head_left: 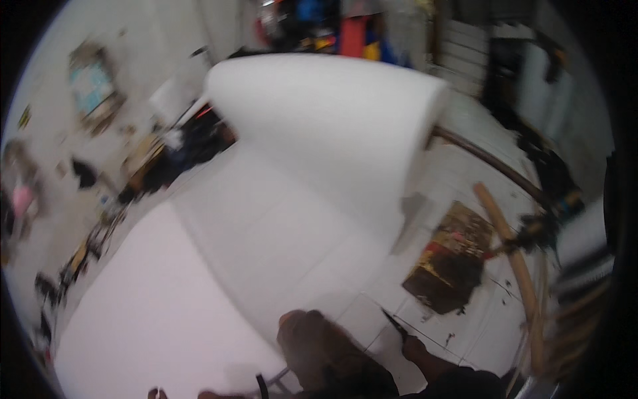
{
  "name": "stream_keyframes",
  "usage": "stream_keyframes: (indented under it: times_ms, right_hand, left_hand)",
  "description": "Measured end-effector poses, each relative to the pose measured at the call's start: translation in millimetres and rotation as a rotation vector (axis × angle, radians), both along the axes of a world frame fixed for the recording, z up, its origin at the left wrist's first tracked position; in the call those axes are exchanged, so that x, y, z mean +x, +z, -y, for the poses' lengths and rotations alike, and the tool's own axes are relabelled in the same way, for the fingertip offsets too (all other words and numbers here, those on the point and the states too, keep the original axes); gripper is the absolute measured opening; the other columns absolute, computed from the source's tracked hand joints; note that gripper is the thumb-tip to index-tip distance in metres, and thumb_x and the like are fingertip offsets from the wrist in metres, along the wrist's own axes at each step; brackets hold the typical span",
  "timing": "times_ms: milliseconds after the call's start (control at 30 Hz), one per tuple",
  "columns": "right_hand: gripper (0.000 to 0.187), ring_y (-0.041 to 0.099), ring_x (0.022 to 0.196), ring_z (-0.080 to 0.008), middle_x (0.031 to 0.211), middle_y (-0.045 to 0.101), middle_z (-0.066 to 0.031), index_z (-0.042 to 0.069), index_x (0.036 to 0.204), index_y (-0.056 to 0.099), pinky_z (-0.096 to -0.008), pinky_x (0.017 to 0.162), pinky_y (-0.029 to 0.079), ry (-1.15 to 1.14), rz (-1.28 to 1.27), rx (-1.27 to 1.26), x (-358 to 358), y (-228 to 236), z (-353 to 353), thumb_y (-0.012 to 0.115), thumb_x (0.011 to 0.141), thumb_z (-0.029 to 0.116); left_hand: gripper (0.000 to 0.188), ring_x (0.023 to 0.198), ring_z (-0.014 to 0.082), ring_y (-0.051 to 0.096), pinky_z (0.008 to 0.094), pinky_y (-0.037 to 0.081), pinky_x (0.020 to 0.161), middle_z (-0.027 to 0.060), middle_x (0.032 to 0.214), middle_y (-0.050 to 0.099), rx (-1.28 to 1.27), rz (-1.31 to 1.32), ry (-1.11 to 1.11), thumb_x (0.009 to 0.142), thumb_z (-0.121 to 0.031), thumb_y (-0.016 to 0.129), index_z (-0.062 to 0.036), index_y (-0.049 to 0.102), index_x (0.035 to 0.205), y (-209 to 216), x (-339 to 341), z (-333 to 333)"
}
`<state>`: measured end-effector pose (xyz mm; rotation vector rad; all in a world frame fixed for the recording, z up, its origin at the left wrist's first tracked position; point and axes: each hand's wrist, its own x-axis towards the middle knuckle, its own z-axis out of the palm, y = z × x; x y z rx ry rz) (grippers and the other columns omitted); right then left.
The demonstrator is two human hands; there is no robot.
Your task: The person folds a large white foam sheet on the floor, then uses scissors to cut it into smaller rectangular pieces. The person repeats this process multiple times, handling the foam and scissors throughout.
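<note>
A slim, dark, pointed cutting tool [395, 322] juts from my right hand [417, 351], which is closed around its near end at the lower right. Blur hides whether it is a knife or scissors. Only fingertips of my left hand [157, 394] show at the lower edge, over a smooth white sheet [153, 292] on the floor. What that hand does is hidden. A large roll of white foam sheet [332, 100] lies beyond, its thin, see-through length [279, 219] spread toward me over the tiles. My bent knee [325, 349] is between my hands.
A worn brown board or flattened box [445, 259] lies right of the foam. Beside it are a long wooden-coloured tube [508, 249] and a dark pole [492, 159] by the roll's end. Clutter [179, 153] lines the left wall.
</note>
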<state>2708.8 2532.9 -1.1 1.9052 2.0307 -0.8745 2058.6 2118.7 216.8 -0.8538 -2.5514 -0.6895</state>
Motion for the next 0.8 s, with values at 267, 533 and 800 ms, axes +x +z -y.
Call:
stream_keyframes:
  times_ms: [267,533,800]
  right_hand:
    - [0.042,0.063,0.097,-0.0355,0.104,0.065,-0.0181,0.005,0.105,0.061,-0.0493,0.079,0.052,0.647,0.112,-0.037,-113,66,-130,0.06,0.084,0.042]
    - [0.04,0.059,0.102,-0.028,0.106,0.061,-0.012,0.008,0.118,0.055,-0.0407,0.084,0.049,0.816,-0.782,0.558,-408,273,-133,0.058,0.09,0.035]
    - [0.046,0.062,0.101,-0.0312,0.105,0.066,-0.0123,0.009,0.116,0.06,-0.0443,0.084,0.05,1.597,-0.128,0.351,-430,254,-19,0.067,0.082,0.039]
  left_hand:
    - [0.047,0.116,0.0315,0.052,0.0408,0.04,0.1,0.0202,0.118,0.059,-0.424,0.669,-0.425,0.084,-0.032,0.068,-0.0021,0.059,0.119,13,54,-166]
    - [0.037,0.11,0.0362,0.054,0.0436,0.043,0.095,0.0204,0.11,0.06,-0.248,0.486,-0.57,0.074,-0.021,0.075,-0.0019,0.063,0.103,-96,54,-182]
    - [0.031,0.104,0.0372,0.053,0.0457,0.043,0.092,0.0197,0.106,0.058,-0.033,0.318,-0.566,0.074,-0.015,0.071,-0.0006,0.061,0.099,-141,75,-186]
